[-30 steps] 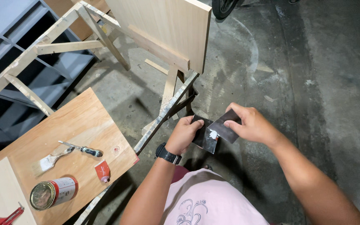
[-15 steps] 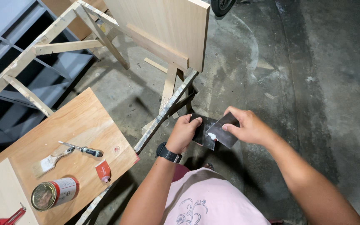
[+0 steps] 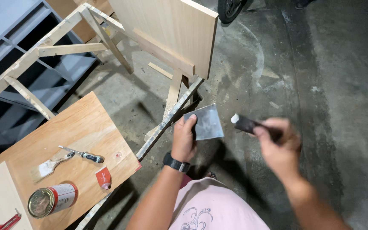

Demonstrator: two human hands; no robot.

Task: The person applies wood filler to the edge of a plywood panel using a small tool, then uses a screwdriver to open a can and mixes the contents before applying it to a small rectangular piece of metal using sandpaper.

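Hands are working apart over the concrete floor (image 3: 320,85), each gripping a dark scraper blade.

Left hand (image 3: 184,138) is pinching a flat grey metal blade (image 3: 205,122) by its lower left corner, holding it face-up beside the sawhorse (image 3: 169,115). Right hand (image 3: 277,147), blurred, is closing around a second dark blade (image 3: 248,124) that is carrying a white dab of putty (image 3: 234,118) at its tip, near the first blade but not touching. On the plywood tabletop (image 3: 77,123) to the left are lying a paintbrush (image 3: 50,165), a screwdriver (image 3: 84,155), a red tube (image 3: 103,176) and a tin can (image 3: 52,199).
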